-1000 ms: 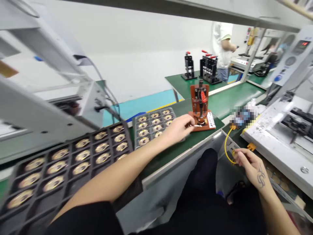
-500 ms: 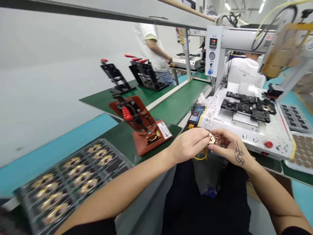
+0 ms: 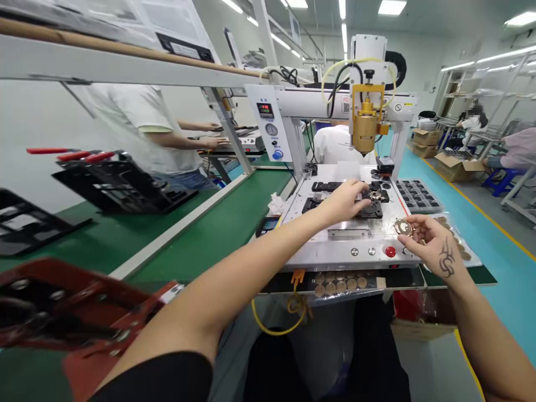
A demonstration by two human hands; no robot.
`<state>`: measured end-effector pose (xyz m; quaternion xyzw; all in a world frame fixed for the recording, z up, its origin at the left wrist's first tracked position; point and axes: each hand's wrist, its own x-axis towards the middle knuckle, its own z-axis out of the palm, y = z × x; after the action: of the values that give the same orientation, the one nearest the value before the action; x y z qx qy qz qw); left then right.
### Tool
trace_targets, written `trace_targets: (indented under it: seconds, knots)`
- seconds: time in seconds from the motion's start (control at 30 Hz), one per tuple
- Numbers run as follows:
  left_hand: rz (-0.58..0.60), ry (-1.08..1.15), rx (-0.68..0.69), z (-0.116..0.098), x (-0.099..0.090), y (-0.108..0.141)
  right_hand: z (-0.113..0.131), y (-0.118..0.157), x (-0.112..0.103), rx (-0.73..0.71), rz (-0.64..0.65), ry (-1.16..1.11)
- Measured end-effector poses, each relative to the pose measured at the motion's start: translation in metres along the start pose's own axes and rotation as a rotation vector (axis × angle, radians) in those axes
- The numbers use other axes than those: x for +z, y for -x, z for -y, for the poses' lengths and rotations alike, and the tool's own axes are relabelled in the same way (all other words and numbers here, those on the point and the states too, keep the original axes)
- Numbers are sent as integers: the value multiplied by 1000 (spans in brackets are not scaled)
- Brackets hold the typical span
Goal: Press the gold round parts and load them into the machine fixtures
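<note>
Over the white machine's bed (image 3: 301,245), my left hand (image 3: 347,200) reaches to the black fixtures (image 3: 312,205). Its fingers are apart around a round metal part (image 3: 376,195) seated in a fixture; whether they touch it is unclear. My right hand (image 3: 431,243) pinches a round gold-rimmed part (image 3: 402,227) between thumb and fingers, above the bed's front right corner, near the red button (image 3: 390,252). A brass-coloured machine head (image 3: 364,131) hangs above the fixtures.
A red-brown clamp press (image 3: 96,329) stands at the lower left, black clamps with red handles (image 3: 113,178) behind it. Right of the machine lie a tray of dark parts (image 3: 419,195) and round brown discs (image 3: 464,255). A yellow cable (image 3: 272,332) hangs in front. Other people are beyond.
The view has swung right towards the machine. My hands have separated; the left has moved forward to the fixtures, while the right keeps the round part. The gold-part tray has left the view.
</note>
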<state>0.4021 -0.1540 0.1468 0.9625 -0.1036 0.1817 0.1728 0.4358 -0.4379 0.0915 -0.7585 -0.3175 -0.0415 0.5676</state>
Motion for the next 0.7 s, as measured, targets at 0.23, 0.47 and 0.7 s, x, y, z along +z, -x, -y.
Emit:
trace_targets:
  seconds: [0.23,0.47,0.7]
  knots:
    - [354,-119,-199,23,21,-116,-13,7,-42,8,-83,-55]
    - [422,-111,-244,20,23,-141,-30,-37,-45,27,-94,0]
    - [122,67,-207,13,-7,-105,-48,-140,1,-49,210,206]
